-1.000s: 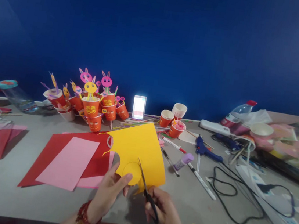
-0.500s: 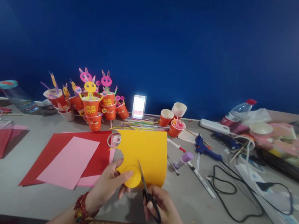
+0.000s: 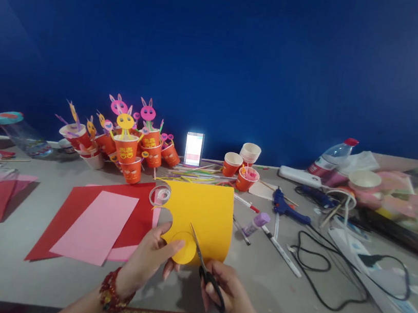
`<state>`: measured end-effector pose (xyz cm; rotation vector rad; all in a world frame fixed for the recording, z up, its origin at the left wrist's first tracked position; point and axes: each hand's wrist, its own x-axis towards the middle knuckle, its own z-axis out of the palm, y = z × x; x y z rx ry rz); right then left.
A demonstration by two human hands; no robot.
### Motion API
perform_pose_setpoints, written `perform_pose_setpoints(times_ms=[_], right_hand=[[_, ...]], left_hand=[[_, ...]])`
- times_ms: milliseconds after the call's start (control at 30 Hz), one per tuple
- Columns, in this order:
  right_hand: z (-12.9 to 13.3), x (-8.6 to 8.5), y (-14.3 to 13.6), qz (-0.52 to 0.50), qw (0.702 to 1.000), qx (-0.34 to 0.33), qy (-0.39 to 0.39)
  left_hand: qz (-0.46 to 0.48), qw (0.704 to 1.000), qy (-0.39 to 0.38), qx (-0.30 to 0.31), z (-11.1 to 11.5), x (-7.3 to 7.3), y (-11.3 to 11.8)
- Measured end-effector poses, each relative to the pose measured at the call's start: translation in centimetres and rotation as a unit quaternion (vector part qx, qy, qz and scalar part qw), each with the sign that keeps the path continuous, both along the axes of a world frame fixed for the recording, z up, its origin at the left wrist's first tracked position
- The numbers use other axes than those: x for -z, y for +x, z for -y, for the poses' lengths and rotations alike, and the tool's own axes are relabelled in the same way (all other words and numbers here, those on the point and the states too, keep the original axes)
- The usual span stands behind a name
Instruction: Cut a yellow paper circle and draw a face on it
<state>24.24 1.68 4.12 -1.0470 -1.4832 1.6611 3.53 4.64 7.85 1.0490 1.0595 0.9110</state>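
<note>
A sheet of yellow paper (image 3: 209, 208), curled at its right side, is held up over the table. My left hand (image 3: 154, 255) pinches its lower left part, the thumb lying on a round yellow disc shape (image 3: 184, 251) that is partly outlined by a cut. Black-handled scissors (image 3: 210, 281) are in my right hand (image 3: 227, 286), fingers round the handles. Their blades lie along the right side of the round shape, tips pointing up and left. A curved notch shows at the sheet's left edge, above my left thumb.
Red sheets (image 3: 54, 228) and a pink sheet (image 3: 96, 226) lie left. Red paper cups (image 3: 128, 150) with rabbit figures stand behind. A roll of clear tape (image 3: 159, 194) touches the yellow sheet's left side. Rightward lie a purple glue stick (image 3: 256, 224), a blue glue gun (image 3: 289, 209) and cables.
Both hands, the yellow sheet and the scissors have shifted only very slightly. The grips look the same.
</note>
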Motion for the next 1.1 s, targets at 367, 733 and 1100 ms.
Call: perform_pose_setpoints(times_ms=[367, 733, 1100], right_hand=[[-0.1, 0.0, 0.1, 0.006, 1.000, -0.002, 0.005], [-0.3, -0.4, 0.2, 0.014, 1.000, -0.005, -0.020], [-0.3, -0.1, 0.5, 0.041, 0.999, -0.012, -0.013]], left_hand=[[0.003, 1.000, -0.017, -0.004, -0.3, 0.0, -0.2], [-0.020, 0.999, -0.007, 0.024, -0.4, -0.5, -0.8], [-0.024, 0.998, -0.018, 0.056, -0.8, -0.6, -1.2]])
